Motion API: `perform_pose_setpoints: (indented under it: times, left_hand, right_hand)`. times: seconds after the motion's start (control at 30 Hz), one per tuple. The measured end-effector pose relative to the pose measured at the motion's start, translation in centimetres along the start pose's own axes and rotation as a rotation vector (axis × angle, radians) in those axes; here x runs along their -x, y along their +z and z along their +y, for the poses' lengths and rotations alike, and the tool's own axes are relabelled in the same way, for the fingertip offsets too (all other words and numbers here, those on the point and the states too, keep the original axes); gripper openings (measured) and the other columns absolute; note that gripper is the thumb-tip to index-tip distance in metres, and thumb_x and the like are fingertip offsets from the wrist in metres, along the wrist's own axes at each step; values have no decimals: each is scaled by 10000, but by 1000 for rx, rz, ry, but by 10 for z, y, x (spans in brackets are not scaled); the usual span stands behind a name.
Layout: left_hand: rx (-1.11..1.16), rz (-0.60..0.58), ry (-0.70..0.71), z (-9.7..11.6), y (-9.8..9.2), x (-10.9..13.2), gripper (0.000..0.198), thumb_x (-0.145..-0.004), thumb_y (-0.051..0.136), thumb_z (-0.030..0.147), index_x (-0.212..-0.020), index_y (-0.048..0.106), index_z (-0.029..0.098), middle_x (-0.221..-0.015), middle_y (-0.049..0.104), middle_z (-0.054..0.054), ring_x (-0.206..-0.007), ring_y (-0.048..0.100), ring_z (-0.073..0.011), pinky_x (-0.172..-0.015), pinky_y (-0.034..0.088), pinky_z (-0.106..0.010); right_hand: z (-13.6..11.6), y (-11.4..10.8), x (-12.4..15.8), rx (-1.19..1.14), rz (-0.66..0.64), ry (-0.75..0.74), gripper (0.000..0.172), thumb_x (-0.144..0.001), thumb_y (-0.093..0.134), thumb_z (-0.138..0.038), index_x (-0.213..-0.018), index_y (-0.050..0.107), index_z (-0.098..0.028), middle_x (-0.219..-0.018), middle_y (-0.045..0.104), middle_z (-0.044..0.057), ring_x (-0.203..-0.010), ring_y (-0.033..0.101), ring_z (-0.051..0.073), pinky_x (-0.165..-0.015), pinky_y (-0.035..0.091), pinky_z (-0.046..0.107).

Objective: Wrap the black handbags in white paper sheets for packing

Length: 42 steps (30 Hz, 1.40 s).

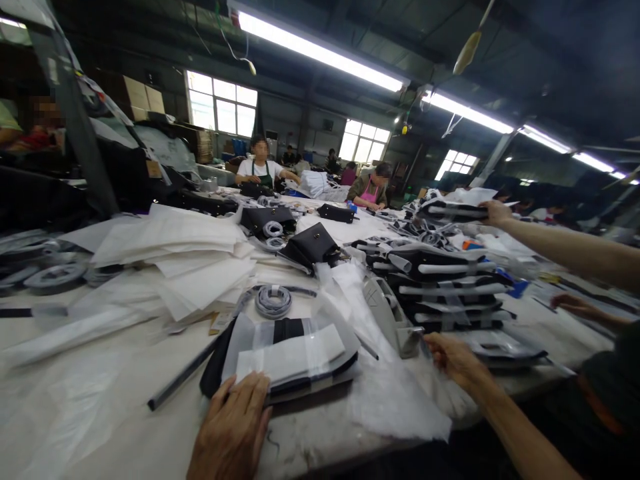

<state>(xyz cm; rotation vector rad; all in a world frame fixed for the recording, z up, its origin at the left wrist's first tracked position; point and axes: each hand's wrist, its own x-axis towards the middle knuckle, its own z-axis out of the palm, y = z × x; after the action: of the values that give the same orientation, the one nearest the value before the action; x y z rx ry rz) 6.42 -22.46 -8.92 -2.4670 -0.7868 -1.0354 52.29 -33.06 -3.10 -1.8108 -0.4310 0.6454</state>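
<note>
My left hand (233,420) lies flat, fingers stretched out, on the near left edge of a black bag (215,363). A white paper sheet (295,353) and clear tape bands cross the bag's top. Behind it lies a coiled strap (273,302) in clear wrapping. My right hand (457,363) is closed in a pinch at the cutter end of a grey tape dispenser (387,310). A strip of clear tape seems to be between its fingertips, though it is hard to see. White thin wrapping (395,400) spreads between the bag and the right hand.
A stack of wrapped black bags (450,287) stands behind the dispenser. At the right, a co-worker's hand (497,213) rests on another wrapped bag; their other hand (575,307) is lower. White sheets (175,247) pile up at left. Unwrapped black bags (313,245) lie farther back.
</note>
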Motion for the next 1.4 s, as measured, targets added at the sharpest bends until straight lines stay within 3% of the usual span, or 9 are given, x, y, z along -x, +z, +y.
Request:
perform_pose_setpoints:
  times: [0.13,0.33,0.47,0.63,0.73,0.93,1.03,1.23,1.4]
  left_hand:
    - [31,-52,-80,6,-1,3,304,-975,429,129,-1212,617,160,-1165,709,-55,-1115,632,-187,-1126,280,-400]
    - [5,-130,-209,22,0,6,331,-911,492,95,-1204,635,151,-1193,692,-65,-1173,574,-235,-1044,370,-410]
    - [-58,-251,-197,25,-8,0,394,-869,519,32,-1239,613,129,-1213,684,-78,-1095,589,-225,-941,437,-373]
    - [-48,-351,-183,26,-12,-5,379,-888,527,53,-1257,592,108,-1234,671,-109,-1122,581,-240,-930,454,-383]
    - [-46,-319,-181,28,-6,-2,392,-880,520,70,-1267,580,83,-1209,676,-134,-1009,619,-246,-882,476,-401]
    - [-52,-314,-177,28,-4,4,400,-896,486,109,-1288,562,84,-1195,683,-161,-724,627,-198,-695,482,-356]
    - [-75,-313,-173,26,-8,6,393,-909,469,88,-1290,565,99,-1235,675,-153,-657,610,-167,-669,472,-337]
    - [-88,-239,-158,25,0,11,401,-909,410,46,-1265,587,104,-1226,690,-130,-608,587,-149,-667,469,-340]
    - [-84,-137,-136,22,8,15,371,-914,406,35,-1203,622,119,-1156,722,-118,-600,583,-145,-697,463,-336]
  right_hand:
    - [10,-4,5,206,23,-6,212,-587,624,-399,-509,541,-221,-507,545,15,-427,440,123,-441,364,260]
    - [-20,-14,8,658,-71,-148,248,-528,621,-376,-350,504,-249,-401,494,39,-437,432,195,-456,290,313]
    - [-64,51,53,729,-487,-374,317,-675,630,-527,-619,686,-220,-601,601,35,-578,527,198,-553,409,308]
    - [-126,185,129,781,-1096,-519,160,-771,638,-316,-728,719,-185,-664,628,-12,-619,516,130,-573,392,228]
    - [-141,244,144,866,-1349,-558,101,-733,670,-255,-748,729,-175,-657,628,-42,-608,514,103,-556,375,199]
    - [-133,312,131,1205,-1516,-650,148,-682,777,-309,-762,760,-186,-636,643,-58,-608,570,105,-512,367,176]
    - [-124,335,129,1399,-1511,-749,155,-666,803,-315,-780,783,-213,-664,681,-51,-621,610,123,-504,365,189]
    - [-118,359,134,1626,-1461,-1066,283,-641,856,-399,-862,807,-229,-727,742,1,-637,640,176,-531,358,245]
    - [-118,366,131,1678,-1570,-1351,187,-748,810,-429,-794,783,-250,-713,734,-7,-655,642,176,-629,382,278]
